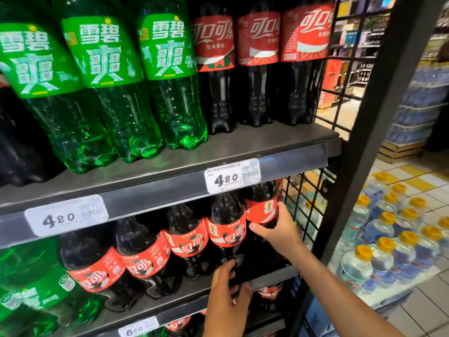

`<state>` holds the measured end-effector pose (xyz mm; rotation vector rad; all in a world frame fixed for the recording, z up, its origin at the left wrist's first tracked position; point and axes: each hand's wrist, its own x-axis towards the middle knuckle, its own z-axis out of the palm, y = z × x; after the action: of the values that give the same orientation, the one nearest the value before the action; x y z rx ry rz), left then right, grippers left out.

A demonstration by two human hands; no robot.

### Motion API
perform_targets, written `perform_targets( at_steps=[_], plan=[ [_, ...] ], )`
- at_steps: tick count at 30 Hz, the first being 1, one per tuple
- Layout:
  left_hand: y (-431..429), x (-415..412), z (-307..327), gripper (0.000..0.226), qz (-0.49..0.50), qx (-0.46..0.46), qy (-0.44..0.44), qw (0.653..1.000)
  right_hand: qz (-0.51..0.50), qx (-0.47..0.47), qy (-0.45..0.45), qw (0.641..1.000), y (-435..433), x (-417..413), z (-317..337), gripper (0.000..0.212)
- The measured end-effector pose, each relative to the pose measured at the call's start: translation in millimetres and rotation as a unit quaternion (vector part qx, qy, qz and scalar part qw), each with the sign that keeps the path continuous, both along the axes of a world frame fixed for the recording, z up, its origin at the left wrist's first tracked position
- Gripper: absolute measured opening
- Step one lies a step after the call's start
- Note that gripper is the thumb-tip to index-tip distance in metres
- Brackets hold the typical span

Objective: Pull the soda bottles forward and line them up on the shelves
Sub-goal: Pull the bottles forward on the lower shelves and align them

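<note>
My right hand [274, 231] has its fingers [281, 210] and thumb curled round the end cola bottle [261, 210]. That bottle stands at the right end of the middle shelf [189, 291], seemingly back from the front edge. My left hand [227, 297] is at the foot of the next cola bottle [227, 229]; I cannot tell whether it grips. I'd slide the end bottle forward upright, level with its neighbours, label outward.
</note>
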<state>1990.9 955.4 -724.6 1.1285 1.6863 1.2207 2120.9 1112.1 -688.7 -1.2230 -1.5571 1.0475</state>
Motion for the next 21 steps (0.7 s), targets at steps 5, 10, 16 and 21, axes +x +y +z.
perform_targets(
  at_steps=[5, 10, 16, 21],
  plan=[
    [3.9, 5.4, -0.4, 0.048, -0.005, 0.001, 0.011, 1.000, -0.049, 0.040, -0.022, 0.998, 1.4, -6.0, -13.4, 0.069],
    [9.2, 14.9, -0.2, 0.053, -0.035, -0.008, 0.001, 0.999, -0.062, 0.079, -0.046, 0.994, -3.2, 0.3, -16.5, 0.081],
    [27.0, 28.1, 0.3, 0.070, -0.082, -0.040, -0.022, 0.996, 0.027, 0.053, -0.067, 0.996, -8.2, 16.3, -34.0, 0.071],
    [41.9, 33.6, -2.3, 0.080, -0.100, -0.019, -0.009, 0.995, -0.053, 0.107, -0.138, 0.983, -15.2, 17.6, -42.7, 0.070]
  ],
)
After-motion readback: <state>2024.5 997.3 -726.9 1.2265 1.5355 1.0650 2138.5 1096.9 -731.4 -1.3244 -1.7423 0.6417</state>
